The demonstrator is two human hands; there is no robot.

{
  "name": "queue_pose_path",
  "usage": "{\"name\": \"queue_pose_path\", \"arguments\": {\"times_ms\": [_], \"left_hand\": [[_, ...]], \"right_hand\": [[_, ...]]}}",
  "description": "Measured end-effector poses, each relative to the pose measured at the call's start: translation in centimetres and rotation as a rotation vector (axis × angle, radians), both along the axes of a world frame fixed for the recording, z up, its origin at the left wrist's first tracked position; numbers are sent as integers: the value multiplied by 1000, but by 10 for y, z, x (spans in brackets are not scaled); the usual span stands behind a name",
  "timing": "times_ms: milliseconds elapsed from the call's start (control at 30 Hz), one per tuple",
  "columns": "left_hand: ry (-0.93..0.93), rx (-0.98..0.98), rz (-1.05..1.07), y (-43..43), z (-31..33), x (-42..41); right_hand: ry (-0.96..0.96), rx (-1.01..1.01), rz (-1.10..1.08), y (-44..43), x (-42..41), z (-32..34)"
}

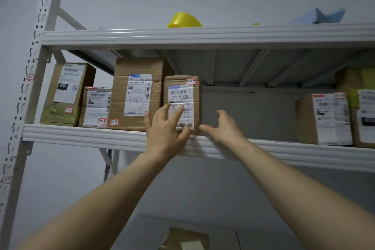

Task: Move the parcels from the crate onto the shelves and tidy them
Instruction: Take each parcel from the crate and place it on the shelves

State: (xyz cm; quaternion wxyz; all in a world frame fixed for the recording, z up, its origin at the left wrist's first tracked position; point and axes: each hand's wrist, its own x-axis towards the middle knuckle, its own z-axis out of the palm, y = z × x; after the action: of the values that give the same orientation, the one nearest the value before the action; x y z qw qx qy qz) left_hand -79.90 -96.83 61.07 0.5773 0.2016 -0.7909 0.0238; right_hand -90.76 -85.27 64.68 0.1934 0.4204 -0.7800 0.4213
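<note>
A small brown parcel (181, 93) with a white label and a red tag "3-1-4" stands upright on the white shelf (81, 134). My left hand (164, 130) lies against its front with fingers spread and fairly straight. My right hand (221, 126) is at its lower right corner, fingers extended and touching the box edge. Left of it stand three more brown parcels in a row: a tall one (67, 93), a short one (95, 107) and a large one (136, 93).
Two more parcels (324, 117) stand at the shelf's right end, with a bare gap between. A yellow object (183, 20) and a blue sheet (322, 16) lie on the top shelf. The perforated upright (30, 79) bounds the left. A brown parcel (186, 239) shows far below.
</note>
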Motion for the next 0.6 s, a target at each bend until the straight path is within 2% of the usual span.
{"name": "queue_pose_path", "arguments": {"times_ms": [200,367,600], "left_hand": [[-70,-109,-118,66,-8,-38],[-164,-170,-299,123,-27,-71],[-294,-51,-651,194,-69,-86]], "right_hand": [[72,0,-92,71,-18,-20],[93,-25,-278,152,-34,-46],[-68,-10,-544,248,-5,-99]]}}
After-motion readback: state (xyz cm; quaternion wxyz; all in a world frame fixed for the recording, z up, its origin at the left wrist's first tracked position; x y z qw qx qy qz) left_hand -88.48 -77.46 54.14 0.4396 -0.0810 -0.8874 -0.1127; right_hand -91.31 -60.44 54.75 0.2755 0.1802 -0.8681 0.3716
